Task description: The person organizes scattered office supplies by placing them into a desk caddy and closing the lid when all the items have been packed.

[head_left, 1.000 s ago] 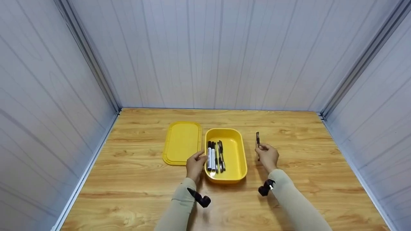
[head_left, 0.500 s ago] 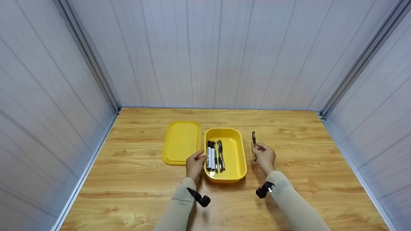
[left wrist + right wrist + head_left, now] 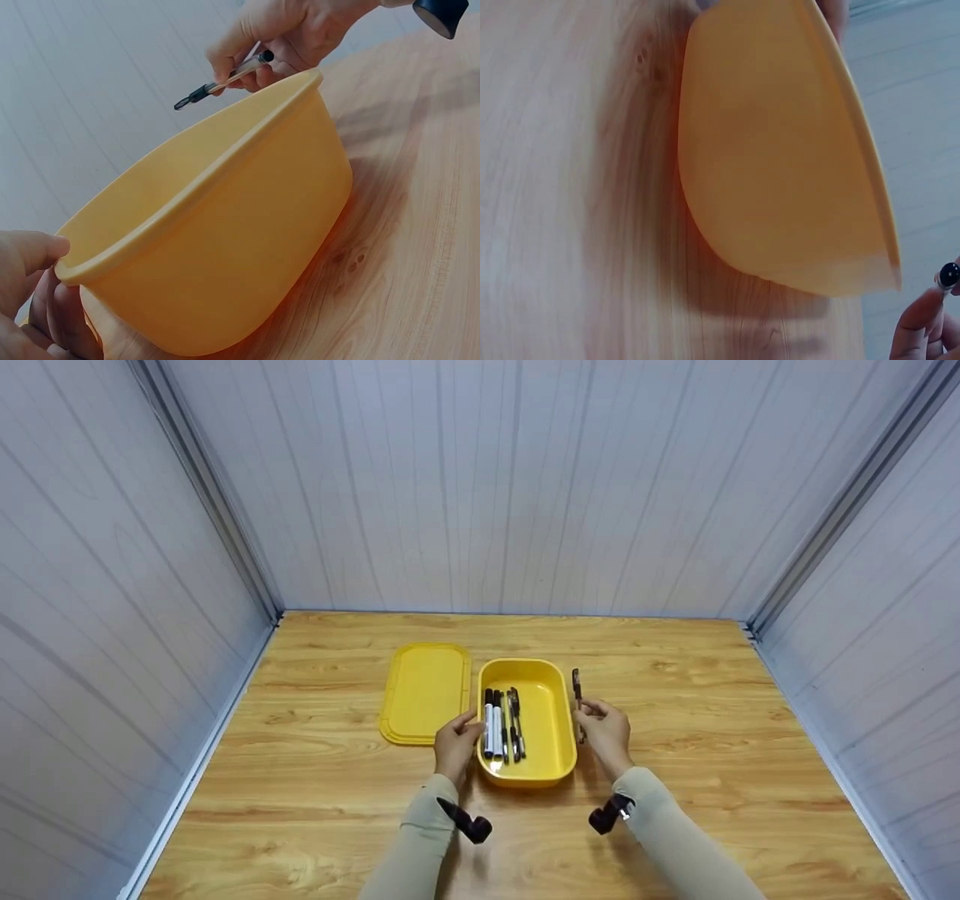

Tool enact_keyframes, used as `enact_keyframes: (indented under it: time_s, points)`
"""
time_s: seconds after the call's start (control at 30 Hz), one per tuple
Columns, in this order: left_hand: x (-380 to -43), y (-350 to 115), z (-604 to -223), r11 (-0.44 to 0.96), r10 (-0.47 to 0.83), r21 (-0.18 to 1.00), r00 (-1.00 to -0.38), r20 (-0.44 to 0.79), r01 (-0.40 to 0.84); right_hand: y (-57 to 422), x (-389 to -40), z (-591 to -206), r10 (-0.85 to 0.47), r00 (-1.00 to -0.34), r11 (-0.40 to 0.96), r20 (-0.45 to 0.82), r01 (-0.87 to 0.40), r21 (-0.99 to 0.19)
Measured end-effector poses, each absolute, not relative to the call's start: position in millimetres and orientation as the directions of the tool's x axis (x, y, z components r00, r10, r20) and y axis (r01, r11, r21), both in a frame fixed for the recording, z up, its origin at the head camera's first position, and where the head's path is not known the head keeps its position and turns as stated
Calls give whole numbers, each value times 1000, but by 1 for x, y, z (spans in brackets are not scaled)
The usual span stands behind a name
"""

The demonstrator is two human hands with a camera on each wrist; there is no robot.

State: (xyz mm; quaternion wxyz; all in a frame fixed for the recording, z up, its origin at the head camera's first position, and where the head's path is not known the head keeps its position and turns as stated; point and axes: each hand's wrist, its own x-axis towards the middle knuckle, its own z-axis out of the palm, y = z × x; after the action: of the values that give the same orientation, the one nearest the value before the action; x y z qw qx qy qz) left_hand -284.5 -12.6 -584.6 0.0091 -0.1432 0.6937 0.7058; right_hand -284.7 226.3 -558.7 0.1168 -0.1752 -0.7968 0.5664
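A yellow plastic box (image 3: pixel 549 739) stands on the table. My left hand (image 3: pixel 455 748) grips its left rim, the thumb over the edge and fingers against the outside, as the left wrist view shows. Two white markers (image 3: pixel 493 730) with black caps lie along the box's left side, with several black-and-clear pens (image 3: pixel 515 727) beside them. My right hand (image 3: pixel 606 735) pinches another black pen (image 3: pixel 577 684) just off the box's right rim. In the left wrist view this pen (image 3: pixel 240 71) is raised above the rim. Its end (image 3: pixel 949 275) shows in the right wrist view.
A flat yellow lid (image 3: pixel 427 694) lies on the wooden table (image 3: pixel 322 802), left of the box. Pale panel walls (image 3: pixel 480 495) enclose the table at the back and both sides. A black camera mount sits on each wrist.
My right hand has carried the pen leftward, from out over the table to close beside the box's right rim. The left hand, box, lid and the pens inside have stayed in place.
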Motion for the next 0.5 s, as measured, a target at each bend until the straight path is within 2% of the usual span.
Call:
enact_keyframes:
  time_s: [0.2,0.5]
  points:
    - [-286,-12,-585,-28,-186,977,-959,-212,-210,218,-282,-556,376,-925,288,-58,176,-942]
    - [-286,-11,-585,-36,-194,980,-961,-197,-193,212,-284,-555,356,-934,364,-4,143,-920]
